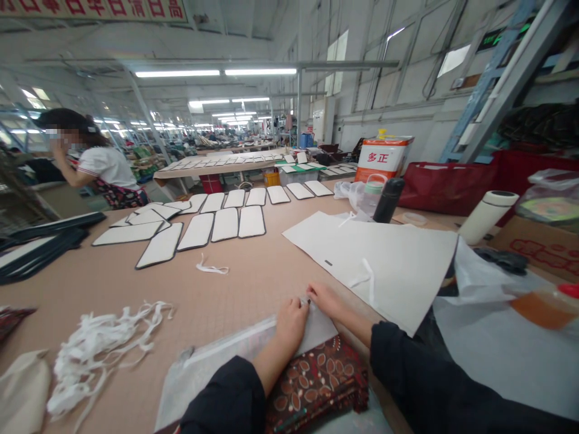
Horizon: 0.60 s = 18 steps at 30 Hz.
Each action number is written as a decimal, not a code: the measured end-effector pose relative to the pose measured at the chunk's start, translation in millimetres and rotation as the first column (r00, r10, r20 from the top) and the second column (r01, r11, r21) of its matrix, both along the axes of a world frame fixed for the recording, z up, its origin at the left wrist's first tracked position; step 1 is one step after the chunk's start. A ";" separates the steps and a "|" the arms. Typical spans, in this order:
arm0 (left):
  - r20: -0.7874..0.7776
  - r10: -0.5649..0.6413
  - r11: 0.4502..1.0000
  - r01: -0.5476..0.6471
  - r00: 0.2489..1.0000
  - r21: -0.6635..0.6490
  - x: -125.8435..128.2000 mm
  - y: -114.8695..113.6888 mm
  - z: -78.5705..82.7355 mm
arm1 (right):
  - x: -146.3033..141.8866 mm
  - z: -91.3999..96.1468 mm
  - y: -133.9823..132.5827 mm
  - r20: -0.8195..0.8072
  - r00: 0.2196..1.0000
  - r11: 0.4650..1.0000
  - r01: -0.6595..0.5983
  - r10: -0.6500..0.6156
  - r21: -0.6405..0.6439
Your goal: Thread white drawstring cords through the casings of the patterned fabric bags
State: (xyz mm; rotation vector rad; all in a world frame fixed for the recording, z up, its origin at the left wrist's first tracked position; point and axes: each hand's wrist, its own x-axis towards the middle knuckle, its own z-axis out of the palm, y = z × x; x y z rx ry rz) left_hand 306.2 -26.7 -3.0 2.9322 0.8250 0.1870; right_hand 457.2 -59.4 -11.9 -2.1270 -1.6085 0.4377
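My left hand [292, 324] is closed on the top edge of a frosted plastic bag [217, 364], near the edge's right end. Right beside it, my right hand [324, 300] pinches the same corner. A small dark piece shows between the fingers of both hands; I cannot make out what it is. Below my hands lies folded brown-red fabric [316, 380] with a leaf print, partly under my left forearm. Whether the fabric is inside the bag is hard to see.
White dark-edged panels [225, 225] lie in rows across the table [253, 271]. A heap of white straps [99, 349] sits at left, a large pale sheet [384, 253] at right. Bottles, including a black one [389, 200], stand beyond. A person [108, 163] is at far left.
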 end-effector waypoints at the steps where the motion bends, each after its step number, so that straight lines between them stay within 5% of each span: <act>1: 0.020 0.044 0.998 -0.043 0.999 -0.053 -0.7 1.7 -0.2 | -2.3 -1.1 -3.7 -0.001 0.999 0.999 -0.043 0.043 0.031; 7: 0.031 0.169 0.956 -0.156 0.985 -0.250 -11.5 12.2 6.2 | -11.8 2.9 -21.4 0.031 0.980 0.980 -0.196 0.195 0.047; 13: -0.099 -0.140 0.989 0.143 0.985 0.021 -23.9 3.7 13.9 | -22.9 18.3 -33.0 0.141 0.928 0.936 -0.350 0.344 0.022; 18: -0.177 -0.215 0.970 0.231 0.960 0.073 -47.9 6.9 16.8 | -29.3 24.2 -43.6 0.238 0.876 0.903 -0.429 0.419 -0.011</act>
